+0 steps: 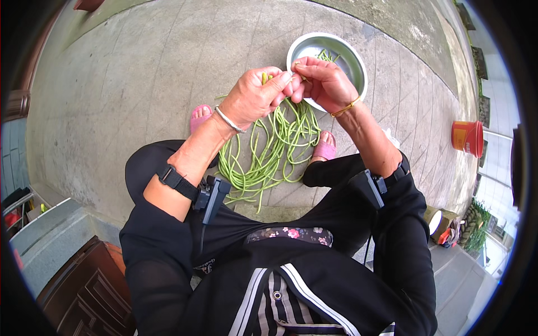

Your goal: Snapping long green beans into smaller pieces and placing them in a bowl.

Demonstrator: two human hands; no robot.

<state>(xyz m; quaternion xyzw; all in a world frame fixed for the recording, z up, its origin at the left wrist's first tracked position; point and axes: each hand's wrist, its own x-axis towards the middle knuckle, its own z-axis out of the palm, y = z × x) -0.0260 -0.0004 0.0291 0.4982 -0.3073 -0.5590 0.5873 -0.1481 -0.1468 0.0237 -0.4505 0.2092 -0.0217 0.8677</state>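
Observation:
My left hand (256, 90) is closed around long green beans, and pale green ends stick up beside its thumb. Against its fingertips, my right hand (328, 82) pinches a small piece of bean, mostly hidden by the fingers. Both hands are raised over the near left rim of a metal basin (362, 77). Several short bean pieces (327, 55) lie inside it; my right hand covers part of the view into it. A loose heap of yardlong beans (269, 155) is spread on the concrete between my feet, its upper end partly behind my hands.
My feet in pink slippers (325, 148) flank the beans on the concrete floor (168, 63). A red bucket (467, 138) stands far right. A white plastic bag (391, 137) shows behind my right forearm. Black devices (214, 199) are strapped to both forearms. A brown panelled door (90, 294) is at lower left.

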